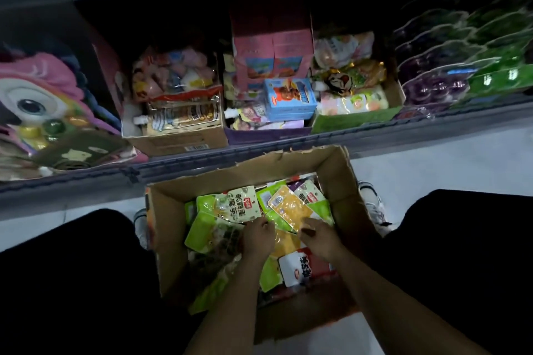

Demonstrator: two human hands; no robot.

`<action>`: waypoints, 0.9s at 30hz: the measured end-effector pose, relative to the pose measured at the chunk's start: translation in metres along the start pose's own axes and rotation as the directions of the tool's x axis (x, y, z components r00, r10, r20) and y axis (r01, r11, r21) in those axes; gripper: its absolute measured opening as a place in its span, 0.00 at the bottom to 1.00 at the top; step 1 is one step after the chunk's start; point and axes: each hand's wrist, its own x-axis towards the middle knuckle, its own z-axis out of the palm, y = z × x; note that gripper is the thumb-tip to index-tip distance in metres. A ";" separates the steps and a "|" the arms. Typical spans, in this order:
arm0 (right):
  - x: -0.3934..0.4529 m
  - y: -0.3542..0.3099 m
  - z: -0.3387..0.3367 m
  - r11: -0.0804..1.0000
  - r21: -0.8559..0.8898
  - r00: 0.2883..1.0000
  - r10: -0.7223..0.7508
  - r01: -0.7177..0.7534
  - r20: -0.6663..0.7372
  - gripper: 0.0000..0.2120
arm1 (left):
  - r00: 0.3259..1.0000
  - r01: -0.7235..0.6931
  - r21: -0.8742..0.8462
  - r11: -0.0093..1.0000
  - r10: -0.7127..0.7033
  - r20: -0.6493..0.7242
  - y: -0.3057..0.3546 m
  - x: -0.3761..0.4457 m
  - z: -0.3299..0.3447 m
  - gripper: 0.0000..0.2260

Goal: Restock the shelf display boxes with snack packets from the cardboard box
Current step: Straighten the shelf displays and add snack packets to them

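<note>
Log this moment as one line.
left hand: in cardboard box, on packets | right hand: gripping yellow packet | shelf boxes: not yet restocked

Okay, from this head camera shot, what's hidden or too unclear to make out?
- Head view: what the left hand and right hand grip in the cardboard box, fingertips buried among the snack packets.
- Backs of the shelf display boxes: lost in shadow.
- Packet print: blurred.
- Pink toy pack: cut by the left edge.

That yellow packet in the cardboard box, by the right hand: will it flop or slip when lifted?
The yellow packet looks flat and thin, so it will probably bend if held by one edge. Its glossy film may be slippery. It lies loose on other packets, so it should lift free lightly.
</note>
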 end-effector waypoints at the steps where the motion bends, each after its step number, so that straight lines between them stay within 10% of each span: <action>1: 0.001 0.002 0.003 1.000 0.000 0.999 0.015 -0.015 0.032 0.22 | 1.000 0.023 -0.028 0.999 -0.024 -0.019 -0.003 0.001 0.003 0.14; 11: 0.003 0.007 0.014 0.997 -0.061 0.992 0.044 -0.037 0.122 0.23 | 0.963 0.256 -0.346 0.903 -0.270 0.009 -0.012 0.009 0.009 0.12; 17: -0.005 -0.002 0.005 0.977 0.199 0.995 0.060 -0.075 0.083 0.08 | 0.908 0.410 -0.563 0.718 -0.378 0.180 0.005 -0.007 -0.015 0.16; 27: -0.041 -0.056 -0.032 0.804 0.592 0.997 -0.003 -0.046 0.081 0.10 | 0.945 0.213 -0.607 0.766 -0.003 0.327 0.046 -0.049 -0.075 0.31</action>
